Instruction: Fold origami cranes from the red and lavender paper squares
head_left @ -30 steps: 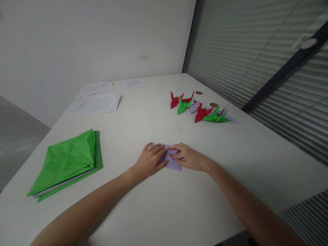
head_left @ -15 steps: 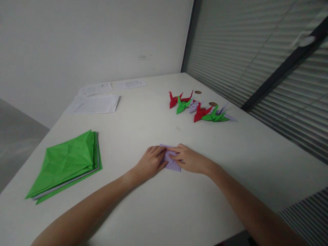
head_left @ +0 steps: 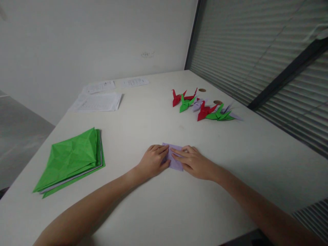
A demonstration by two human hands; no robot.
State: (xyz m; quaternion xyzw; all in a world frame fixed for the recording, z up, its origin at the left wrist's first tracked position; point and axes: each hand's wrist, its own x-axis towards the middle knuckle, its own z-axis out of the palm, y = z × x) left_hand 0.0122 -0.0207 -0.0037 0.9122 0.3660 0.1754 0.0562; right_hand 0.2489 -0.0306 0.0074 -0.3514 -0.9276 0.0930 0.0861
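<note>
- Purple paper (head_left: 176,164): this folded piece is lying flat on the white surface (head_left: 133,126), directly in front of the person, between the two hands.
- Left hand (head_left: 153,160): it is resting on the left part of the purple paper. Its fingers are lying close together over the paper, and the thumb is sitting apart, nearer the person. Whether the hand is pinching the paper, one cannot tell.
- Right hand (head_left: 195,161): it is covering the right part of the purple paper. Its fingers are spreading apart, two of them extending across the paper toward the left hand; the thumb is lying near the lower right corner.
- Green paper stack (head_left: 74,152): it is lying to the left, well apart from the hands.
- Paper birds (head_left: 203,112): red, green and purple ones are standing in a cluster beyond the right hand, near the window blinds (head_left: 230,44).
- Printed sheets (head_left: 98,102): they are lying at the far left, toward the wall (head_left: 102,37).
</note>
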